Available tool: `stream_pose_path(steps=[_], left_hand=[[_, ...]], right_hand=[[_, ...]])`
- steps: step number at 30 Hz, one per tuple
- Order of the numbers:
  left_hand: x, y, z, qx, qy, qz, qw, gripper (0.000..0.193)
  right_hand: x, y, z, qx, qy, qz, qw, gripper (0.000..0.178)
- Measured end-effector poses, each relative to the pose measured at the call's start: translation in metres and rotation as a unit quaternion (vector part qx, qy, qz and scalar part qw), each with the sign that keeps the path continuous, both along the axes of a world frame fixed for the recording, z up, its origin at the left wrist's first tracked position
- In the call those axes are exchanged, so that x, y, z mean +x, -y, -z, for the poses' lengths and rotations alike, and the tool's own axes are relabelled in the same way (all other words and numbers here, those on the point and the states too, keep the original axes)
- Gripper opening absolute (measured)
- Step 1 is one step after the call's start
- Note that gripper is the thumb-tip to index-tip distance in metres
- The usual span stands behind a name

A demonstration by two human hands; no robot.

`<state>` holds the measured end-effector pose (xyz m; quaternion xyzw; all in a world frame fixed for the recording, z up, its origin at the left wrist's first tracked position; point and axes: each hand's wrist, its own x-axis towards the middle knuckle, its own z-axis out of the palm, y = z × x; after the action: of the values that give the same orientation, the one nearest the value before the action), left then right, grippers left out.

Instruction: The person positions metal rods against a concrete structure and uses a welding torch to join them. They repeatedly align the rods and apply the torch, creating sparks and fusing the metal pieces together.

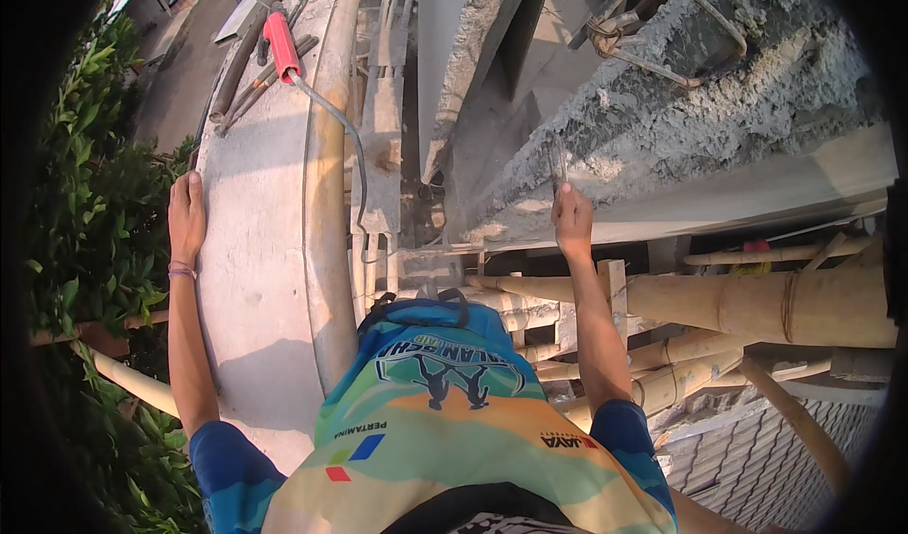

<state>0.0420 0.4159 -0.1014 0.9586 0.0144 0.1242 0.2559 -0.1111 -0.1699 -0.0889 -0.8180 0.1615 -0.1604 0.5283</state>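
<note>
My left hand (187, 220) grips the outer edge of a long pale concrete ledge (255, 203), its thumb showing and its fingers partly hidden over the side. On the right, my right hand (572, 220) is closed, thumb uppermost, by the rough, crumbly edge of a grey concrete wall (653, 137). A thin metal rod (556, 158) shows just beyond that thumb; whether my fingers hold it is hard to see. Farther up the ledge lies a red-handled piece (281, 47), with a bent grey rod or cable (348, 127) running from it, out of reach of both hands.
Bent reinforcing steel (676, 52) sticks out of the concrete at the upper right. Bamboo poles (719, 302) cross the lower right above a tiled roof (785, 458). Leafy branches (85, 279) border the ledge's left side, with a road (203, 61) far below.
</note>
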Motion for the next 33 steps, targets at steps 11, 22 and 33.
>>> stream_pose_path(steps=[11,22,33], left_hand=[[-0.001,-0.001,0.002,0.010,-0.011,-0.017,1.000,0.061],[0.000,-0.002,0.001,0.004,-0.011,-0.008,1.000,0.061],[-0.003,0.000,0.001,-0.001,0.011,-0.009,1.000,0.062]], right_hand=[[-0.012,-0.002,0.000,-0.148,0.063,-0.119,0.980,0.038],[-0.009,0.001,-0.014,-0.232,0.185,-0.185,0.937,0.042],[-0.008,0.000,-0.024,-0.203,0.089,-0.114,0.968,0.052]])
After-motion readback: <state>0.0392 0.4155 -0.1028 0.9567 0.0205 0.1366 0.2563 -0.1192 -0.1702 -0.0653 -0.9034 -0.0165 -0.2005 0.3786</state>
